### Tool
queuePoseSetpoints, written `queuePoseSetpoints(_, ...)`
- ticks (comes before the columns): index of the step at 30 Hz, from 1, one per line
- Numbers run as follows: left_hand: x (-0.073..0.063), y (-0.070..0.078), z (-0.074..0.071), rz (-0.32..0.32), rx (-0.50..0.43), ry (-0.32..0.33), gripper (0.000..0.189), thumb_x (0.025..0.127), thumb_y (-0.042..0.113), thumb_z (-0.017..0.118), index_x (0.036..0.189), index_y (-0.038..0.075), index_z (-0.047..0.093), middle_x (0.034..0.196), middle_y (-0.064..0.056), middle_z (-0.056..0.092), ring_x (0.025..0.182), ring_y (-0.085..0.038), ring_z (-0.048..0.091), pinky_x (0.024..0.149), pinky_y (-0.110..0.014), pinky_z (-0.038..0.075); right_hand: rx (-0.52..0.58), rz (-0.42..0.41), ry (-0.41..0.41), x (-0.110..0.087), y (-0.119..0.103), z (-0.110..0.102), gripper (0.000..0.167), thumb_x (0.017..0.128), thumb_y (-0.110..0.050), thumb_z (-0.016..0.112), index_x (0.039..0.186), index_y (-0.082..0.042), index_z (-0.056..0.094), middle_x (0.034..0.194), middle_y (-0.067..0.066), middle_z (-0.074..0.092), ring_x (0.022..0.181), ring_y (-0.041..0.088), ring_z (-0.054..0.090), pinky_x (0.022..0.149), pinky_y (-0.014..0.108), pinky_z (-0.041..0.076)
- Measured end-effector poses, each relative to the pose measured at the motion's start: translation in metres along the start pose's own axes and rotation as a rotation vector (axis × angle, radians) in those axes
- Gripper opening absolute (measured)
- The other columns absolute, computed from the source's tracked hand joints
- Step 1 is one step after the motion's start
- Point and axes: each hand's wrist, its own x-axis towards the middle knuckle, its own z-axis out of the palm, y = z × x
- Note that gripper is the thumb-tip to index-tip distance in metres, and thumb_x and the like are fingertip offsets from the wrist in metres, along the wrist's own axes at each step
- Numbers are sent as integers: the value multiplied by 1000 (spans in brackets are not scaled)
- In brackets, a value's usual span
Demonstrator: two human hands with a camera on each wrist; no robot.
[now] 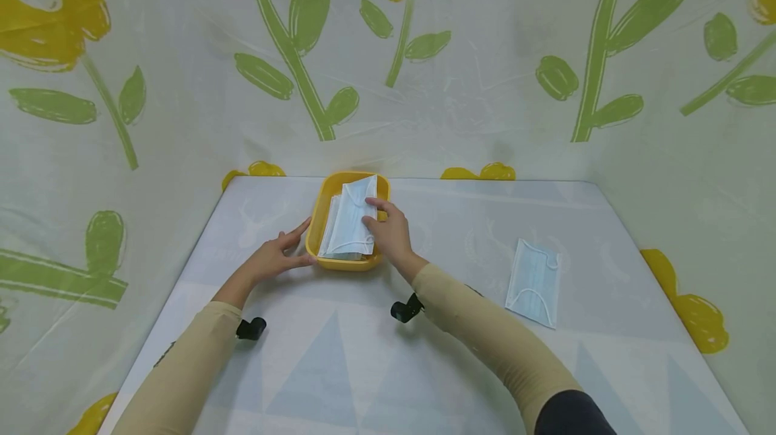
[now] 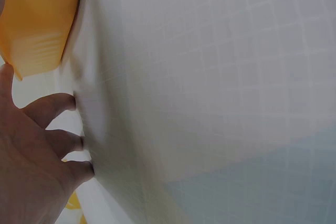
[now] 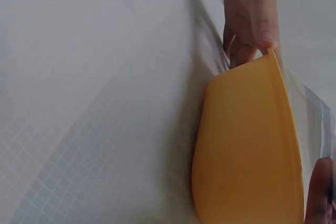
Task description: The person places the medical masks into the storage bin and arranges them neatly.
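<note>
A small yellow plastic basket (image 1: pixel 348 264) stands near the far edge of the table, with several light-blue face masks inside. The right hand (image 1: pixel 393 236) pinches the right edge of the top face mask (image 1: pixel 353 216) between thumb and fingers, over the basket. Spread beside the basket's left side, the left hand (image 1: pixel 274 260) touches the rim with its fingertips. In the left wrist view, other fingers of the left hand (image 2: pixel 31 150) rest at the table surface. The right wrist view shows the basket's yellow side wall (image 3: pixel 247 145) and the left thumb against its corner.
Another blue face mask (image 1: pixel 535 283) lies flat on the right part of the table, its white ear loops on top. A pale patterned cloth covers the table (image 1: pixel 339 367). Behind and around it hangs a curtain (image 1: pixel 485 98) printed with yellow flowers and green leaves.
</note>
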Motion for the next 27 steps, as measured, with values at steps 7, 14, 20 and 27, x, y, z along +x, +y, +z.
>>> queuePoseSetpoints(7,-1,-1,0,-18,-3,-4,103,80,73,69,159,52,8,163,-15,29,153,-48,-1,112,-78,12,-4,-26,-32,3,-4,8,40,95,-12,72,134,-19,66,131,6,61,108,25,61,91,32,58)
queuePoseSetpoints(14,-1,-1,1,0,1,3,101,82,72,69,160,51,10,162,-16,31,152,-50,0,112,-78,13,-31,-13,-49,4,-7,18,41,93,-11,74,133,-18,65,128,7,61,93,21,62,85,31,59)
queuePoseSetpoints(20,-2,0,1,3,5,13,100,82,73,68,160,51,10,162,-15,31,152,-51,2,112,-78,14,-77,-40,-58,4,-10,24,43,92,-9,74,134,-15,66,128,9,61,108,23,58,95,34,56)
queuePoseSetpoints(27,-2,0,1,8,-3,20,100,83,71,69,161,49,11,162,-14,30,152,-51,3,112,-78,14,-145,-40,-130,4,-14,27,51,91,-5,74,140,-12,61,137,10,59,109,22,58,96,34,56)
